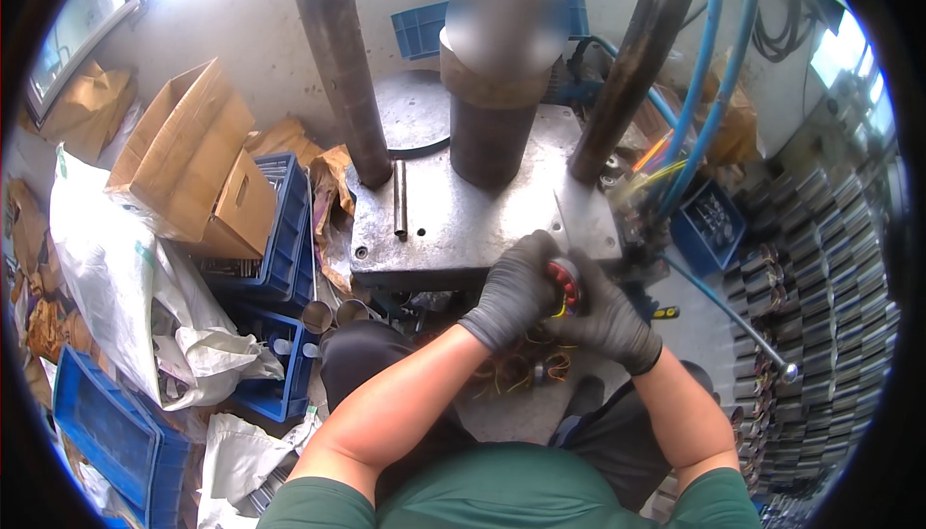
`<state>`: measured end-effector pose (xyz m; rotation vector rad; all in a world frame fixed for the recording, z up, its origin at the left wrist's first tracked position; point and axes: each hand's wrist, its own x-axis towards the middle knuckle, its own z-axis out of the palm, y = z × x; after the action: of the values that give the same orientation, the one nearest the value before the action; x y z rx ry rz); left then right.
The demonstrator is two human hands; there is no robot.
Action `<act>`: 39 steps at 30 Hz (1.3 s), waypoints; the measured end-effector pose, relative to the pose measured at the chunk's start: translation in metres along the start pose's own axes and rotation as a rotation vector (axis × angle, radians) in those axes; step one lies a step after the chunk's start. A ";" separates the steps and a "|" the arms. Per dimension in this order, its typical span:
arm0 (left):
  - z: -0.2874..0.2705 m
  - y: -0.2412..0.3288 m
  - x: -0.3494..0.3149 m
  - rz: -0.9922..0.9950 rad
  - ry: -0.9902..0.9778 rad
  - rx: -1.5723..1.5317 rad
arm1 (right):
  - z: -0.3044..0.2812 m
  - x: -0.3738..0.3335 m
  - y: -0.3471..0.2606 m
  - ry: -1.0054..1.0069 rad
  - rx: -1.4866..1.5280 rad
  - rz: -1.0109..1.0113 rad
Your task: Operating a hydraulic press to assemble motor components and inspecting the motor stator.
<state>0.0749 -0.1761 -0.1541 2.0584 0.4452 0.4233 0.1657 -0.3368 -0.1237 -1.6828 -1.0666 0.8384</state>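
Both of my hands wear dark grey gloves and meet just off the front edge of a steel press table (463, 206). Between them is a small round motor stator (563, 284) with red windings and a bit of yellow wire. My left hand (519, 290) is closed around its left side. My right hand (606, 315) grips it from the right, and the fingers hide much of its outer body. A thick steel press ram (490, 138) stands over the table behind my hands. On the table's left part lies a slim metal rod (400, 199).
Two steel columns (338, 66) flank the ram. To the left are cardboard boxes (183, 158), blue crates (106, 433) and a white sack (121, 269). Stacked metal cores (810, 317) fill the right side. A lever with a ball knob (789, 372) juts out at right, below blue hoses (709, 95).
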 end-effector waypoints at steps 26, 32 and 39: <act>-0.016 0.006 -0.023 0.401 -0.253 -0.180 | -0.039 -0.010 -0.016 -0.029 0.683 0.197; -0.025 0.021 -0.025 0.398 -0.084 0.113 | -0.026 -0.011 -0.003 -0.010 0.180 -0.140; -0.021 0.026 -0.026 0.417 -0.127 0.175 | -0.029 -0.002 0.004 0.144 -0.354 -0.397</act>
<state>0.0464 -0.1856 -0.1245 2.3369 -0.0307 0.5099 0.1915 -0.3493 -0.1185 -1.7015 -1.4465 0.2803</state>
